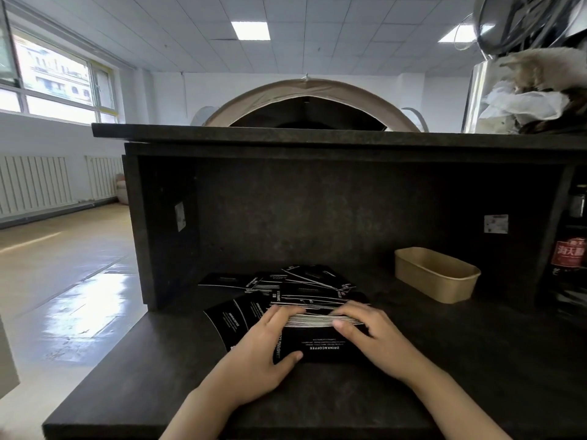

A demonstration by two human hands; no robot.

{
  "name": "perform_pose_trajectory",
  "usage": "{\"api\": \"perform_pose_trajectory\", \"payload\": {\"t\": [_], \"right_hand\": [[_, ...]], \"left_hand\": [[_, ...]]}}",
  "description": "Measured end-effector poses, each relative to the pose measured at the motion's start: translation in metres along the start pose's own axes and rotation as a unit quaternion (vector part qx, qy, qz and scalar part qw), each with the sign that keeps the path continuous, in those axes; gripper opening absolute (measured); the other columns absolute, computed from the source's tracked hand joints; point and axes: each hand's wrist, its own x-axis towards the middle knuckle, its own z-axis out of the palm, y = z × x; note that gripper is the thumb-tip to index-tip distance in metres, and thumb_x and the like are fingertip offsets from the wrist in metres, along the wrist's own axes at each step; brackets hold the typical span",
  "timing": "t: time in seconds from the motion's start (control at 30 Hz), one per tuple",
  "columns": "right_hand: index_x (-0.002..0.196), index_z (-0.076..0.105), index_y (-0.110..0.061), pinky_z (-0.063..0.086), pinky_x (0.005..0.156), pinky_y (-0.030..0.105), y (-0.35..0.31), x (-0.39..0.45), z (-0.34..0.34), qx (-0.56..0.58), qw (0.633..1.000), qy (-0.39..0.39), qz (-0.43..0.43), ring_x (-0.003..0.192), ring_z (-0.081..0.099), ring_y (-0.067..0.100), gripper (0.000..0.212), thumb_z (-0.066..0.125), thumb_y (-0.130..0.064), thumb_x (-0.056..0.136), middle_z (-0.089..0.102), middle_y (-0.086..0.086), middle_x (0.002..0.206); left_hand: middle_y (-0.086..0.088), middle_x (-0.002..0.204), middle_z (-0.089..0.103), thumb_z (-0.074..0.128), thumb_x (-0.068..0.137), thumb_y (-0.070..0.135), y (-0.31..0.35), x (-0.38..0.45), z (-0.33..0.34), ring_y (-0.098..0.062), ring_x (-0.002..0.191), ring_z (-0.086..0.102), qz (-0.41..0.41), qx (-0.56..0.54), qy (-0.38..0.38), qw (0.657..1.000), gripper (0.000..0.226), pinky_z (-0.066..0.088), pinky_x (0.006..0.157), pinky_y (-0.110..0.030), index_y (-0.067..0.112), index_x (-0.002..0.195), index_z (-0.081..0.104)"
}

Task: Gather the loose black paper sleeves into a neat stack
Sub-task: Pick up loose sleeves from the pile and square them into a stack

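Observation:
A thick bundle of black paper sleeves (317, 342) with white print stands on its edge on the dark counter (152, 382), white edges showing on top. My left hand (263, 347) grips its left end, thumb on the near face. My right hand (371, 336) grips its right end, fingers curled over the top. More loose black sleeves (301, 285) lie fanned and overlapping just behind the bundle. One sleeve (233, 320) lies flat under my left hand, sticking out to the left.
A tan paper tray (436, 277) sits at the back right of the counter. A dark back wall and overhead shelf (317, 136) enclose the work area. Bottles (568, 258) stand at the far right. The counter's left edge drops to a shiny floor.

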Motion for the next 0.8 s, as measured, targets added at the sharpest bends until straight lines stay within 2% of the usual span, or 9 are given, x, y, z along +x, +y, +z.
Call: {"api": "perform_pose_trajectory", "payload": {"t": [0.17,0.27,0.37,0.47,0.53,0.57,0.63,0.7,0.8], "right_hand": [[0.122,0.058,-0.032,0.040,0.097,0.015,0.001,0.001,0.001,-0.007,0.999,0.042,0.021,0.113,0.051,-0.007,0.032,0.054,-0.043,0.092,0.057,-0.023,0.113],[0.120,0.063,-0.027,0.042,0.098,0.017,0.002,0.001,0.002,0.014,1.000,0.012,0.004,0.113,0.055,-0.001,0.037,0.054,-0.050,0.091,0.060,-0.017,0.112],[0.115,0.068,-0.024,0.043,0.096,0.018,-0.001,0.001,0.002,0.086,0.996,0.011,0.024,0.110,0.059,0.002,0.042,0.043,-0.051,0.094,0.064,-0.012,0.110],[0.099,0.070,-0.022,0.048,0.089,0.023,0.004,0.005,0.000,0.106,0.981,0.152,0.063,0.097,0.063,0.004,0.032,0.039,-0.032,0.100,0.068,-0.006,0.098],[0.097,0.065,-0.021,0.048,0.087,0.026,0.018,0.008,-0.006,0.005,0.968,0.224,0.115,0.097,0.062,0.007,0.018,0.048,-0.019,0.099,0.065,-0.004,0.101],[0.106,0.062,-0.022,0.047,0.090,0.026,0.024,0.009,-0.008,-0.056,0.966,0.204,0.146,0.104,0.060,0.011,0.014,0.052,-0.019,0.097,0.063,-0.003,0.109],[0.133,0.049,-0.021,0.040,0.105,0.032,0.035,0.009,-0.006,-0.161,0.966,0.089,0.184,0.126,0.050,0.016,0.038,0.054,-0.028,0.095,0.053,-0.001,0.135],[0.149,0.029,-0.025,0.028,0.114,0.032,0.039,0.009,-0.002,-0.222,0.956,-0.009,0.190,0.141,0.032,0.014,0.055,0.047,-0.035,0.098,0.036,-0.003,0.153],[0.152,0.021,-0.029,0.024,0.114,0.032,0.038,0.012,0.001,-0.250,0.951,-0.019,0.181,0.143,0.029,0.013,0.056,0.039,-0.038,0.100,0.033,-0.002,0.155]], "left_hand": [[0.032,0.129,0.039,0.067,0.087,0.035,-0.001,0.001,-0.002,0.014,0.122,0.039,-0.003,0.002,0.014,1.000,0.058,0.034,0.108,-0.016,0.042,0.136,0.036],[0.033,0.124,0.037,0.069,0.085,0.036,0.000,0.000,-0.002,0.013,0.119,0.041,-0.007,0.007,0.028,1.000,0.064,0.034,0.106,-0.012,0.045,0.139,0.035],[0.035,0.123,0.036,0.069,0.085,0.034,0.000,-0.001,-0.002,0.012,0.119,0.042,-0.008,0.001,0.024,1.000,0.066,0.033,0.105,-0.009,0.047,0.140,0.034],[0.035,0.120,0.041,0.070,0.085,0.031,0.000,0.000,-0.004,0.014,0.118,0.042,-0.010,-0.013,0.026,1.000,0.059,0.033,0.103,-0.007,0.051,0.131,0.040],[0.032,0.118,0.045,0.072,0.084,0.028,0.000,-0.001,-0.005,0.012,0.117,0.044,-0.013,-0.017,0.032,0.999,0.056,0.033,0.102,-0.006,0.051,0.127,0.043],[0.030,0.117,0.047,0.073,0.083,0.027,-0.001,-0.001,-0.005,0.012,0.116,0.045,-0.017,-0.020,0.037,0.999,0.055,0.033,0.101,-0.006,0.049,0.126,0.046],[0.029,0.116,0.050,0.074,0.082,0.025,-0.002,-0.002,-0.007,0.010,0.115,0.047,-0.023,-0.024,0.044,0.998,0.054,0.034,0.099,-0.005,0.046,0.125,0.050],[0.028,0.116,0.051,0.075,0.081,0.024,-0.003,-0.002,-0.008,0.008,0.115,0.049,-0.023,-0.026,0.044,0.998,0.055,0.035,0.098,-0.005,0.045,0.125,0.051],[0.030,0.115,0.049,0.074,0.082,0.025,-0.002,-0.003,-0.007,0.006,0.115,0.050,-0.017,-0.031,0.040,0.999,0.054,0.035,0.098,-0.006,0.044,0.127,0.050]]}}
